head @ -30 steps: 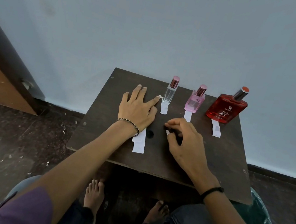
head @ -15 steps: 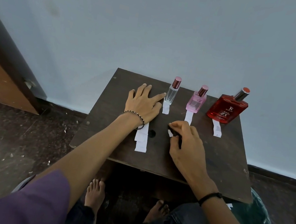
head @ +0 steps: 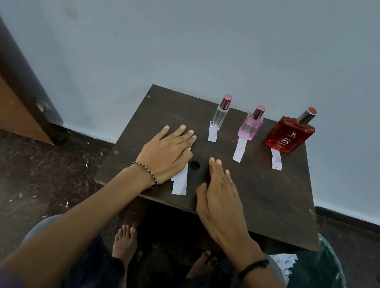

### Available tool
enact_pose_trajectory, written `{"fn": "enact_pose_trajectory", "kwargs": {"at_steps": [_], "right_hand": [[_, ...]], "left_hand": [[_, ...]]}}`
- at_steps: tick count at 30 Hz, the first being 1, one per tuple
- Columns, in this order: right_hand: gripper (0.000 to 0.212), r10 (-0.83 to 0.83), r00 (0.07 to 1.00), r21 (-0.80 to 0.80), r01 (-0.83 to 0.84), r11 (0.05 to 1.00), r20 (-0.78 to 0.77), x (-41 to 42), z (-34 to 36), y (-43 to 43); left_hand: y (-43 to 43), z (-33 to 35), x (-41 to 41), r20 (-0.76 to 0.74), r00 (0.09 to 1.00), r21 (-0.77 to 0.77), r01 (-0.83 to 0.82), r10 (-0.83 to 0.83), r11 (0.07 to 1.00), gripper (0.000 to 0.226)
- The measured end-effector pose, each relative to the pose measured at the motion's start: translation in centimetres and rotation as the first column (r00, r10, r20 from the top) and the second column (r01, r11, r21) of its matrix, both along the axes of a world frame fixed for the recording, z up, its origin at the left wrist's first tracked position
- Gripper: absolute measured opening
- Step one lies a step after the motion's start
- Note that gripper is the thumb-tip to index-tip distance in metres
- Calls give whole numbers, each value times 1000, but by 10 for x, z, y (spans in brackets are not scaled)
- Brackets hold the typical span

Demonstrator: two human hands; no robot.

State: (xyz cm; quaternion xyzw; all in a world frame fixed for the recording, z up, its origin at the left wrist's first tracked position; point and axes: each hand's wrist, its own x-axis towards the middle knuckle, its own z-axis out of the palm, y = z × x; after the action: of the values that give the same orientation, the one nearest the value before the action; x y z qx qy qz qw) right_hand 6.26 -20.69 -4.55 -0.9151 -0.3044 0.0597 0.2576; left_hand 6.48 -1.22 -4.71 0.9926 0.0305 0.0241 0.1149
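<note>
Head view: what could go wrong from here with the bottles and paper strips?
The slim clear glass perfume bottle stands beyond the fingertips of the left hand; a forward reach might topple it. The white paper strips under that hand lie near the front edge of the dark wooden table and could slip off.

A small stack of white paper strips (head: 180, 183) is seen lying flat, just left of the round hole (head: 194, 165) in the dark tabletop. The strips are laid lengthwise and slightly fanned. Their free ends are shown nearer than the hole, and their far ends are covered by the flat left hand (head: 166, 155).
</note>
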Motion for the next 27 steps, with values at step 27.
{"fn": "enact_pose_trajectory", "kwargs": {"at_steps": [27], "right_hand": [[37,-181,981,98,174,980,71,-30,5,41]], "left_hand": [[24,1,-54,183,949,-314,-193,258,930,36]]}}
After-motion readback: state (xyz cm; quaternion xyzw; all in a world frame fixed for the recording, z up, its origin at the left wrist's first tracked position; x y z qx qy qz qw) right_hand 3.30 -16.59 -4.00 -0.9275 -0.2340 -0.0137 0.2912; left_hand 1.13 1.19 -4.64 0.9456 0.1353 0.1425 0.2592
